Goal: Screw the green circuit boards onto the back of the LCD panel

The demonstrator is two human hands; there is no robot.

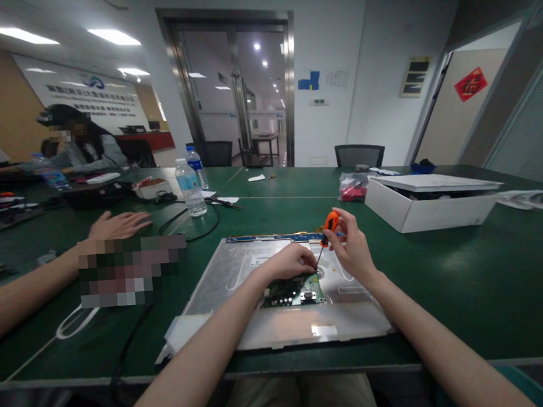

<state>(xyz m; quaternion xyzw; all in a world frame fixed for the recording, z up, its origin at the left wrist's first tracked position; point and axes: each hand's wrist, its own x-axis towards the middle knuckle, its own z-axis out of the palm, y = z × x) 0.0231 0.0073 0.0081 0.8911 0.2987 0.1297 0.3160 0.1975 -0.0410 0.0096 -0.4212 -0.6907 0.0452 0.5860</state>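
Note:
A flat metal panel (257, 328), which looks like the back of a display, lies on the green table in front of me. On its middle sits a green circuit board (312, 293). My right hand (353, 241) grips an orange and black screwdriver (331, 221), tilted, its shaft pointing down at the board's upper right corner. Close to that tip, my left hand (296, 259) bends over the board with its fingers drawn together. Whatever those fingers pinch, if anything, is hidden. Part of the board lies under this hand.
A white box (411, 209) with its lid ajar stands right, beside a bag with red contents (353, 188). Two water bottles (190, 190) stand behind the panel, near a black cable (214, 223). Another person's hand (119, 225) rests at left; a co-worker in a cap (88, 142) sits farther back.

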